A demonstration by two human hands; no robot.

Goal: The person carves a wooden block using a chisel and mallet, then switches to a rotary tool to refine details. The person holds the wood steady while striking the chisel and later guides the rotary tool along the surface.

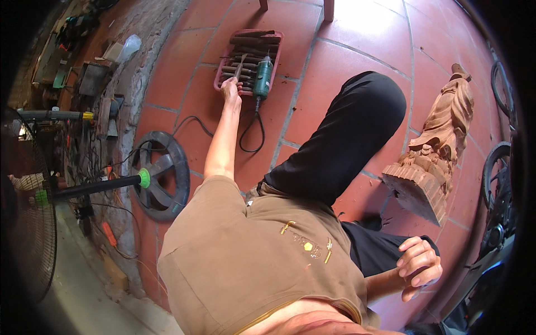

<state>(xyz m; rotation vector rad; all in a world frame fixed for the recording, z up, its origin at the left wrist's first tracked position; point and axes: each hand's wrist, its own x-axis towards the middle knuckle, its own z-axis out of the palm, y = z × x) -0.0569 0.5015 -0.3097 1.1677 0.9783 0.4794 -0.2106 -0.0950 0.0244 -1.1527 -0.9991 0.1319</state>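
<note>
My left hand (231, 88) reaches out to a pink tray (218, 85), its fingers closed on a slim chisel (240, 68) whose blade points away from me. Inside the tray lie several more carving tools (254, 42) with dark handles, side by side. A green rotary tool (263, 77) rests along the tray's right side, its cord trailing toward me. Beside my bent leg hangs my right hand (420, 263), loosely curled with nothing visible in it. To the right, a carved wooden statue (441, 142) of a robed figure lies on its back or side, base toward me.
A standing fan (162, 173) lies tipped at the left, its round base on the red tiles (184, 78). Cluttered tools and cables line the rough ledge (146, 67) beyond it. A vehicle's black wheel (496, 170) stands at the far right. Furniture legs (329, 10) show at the top.
</note>
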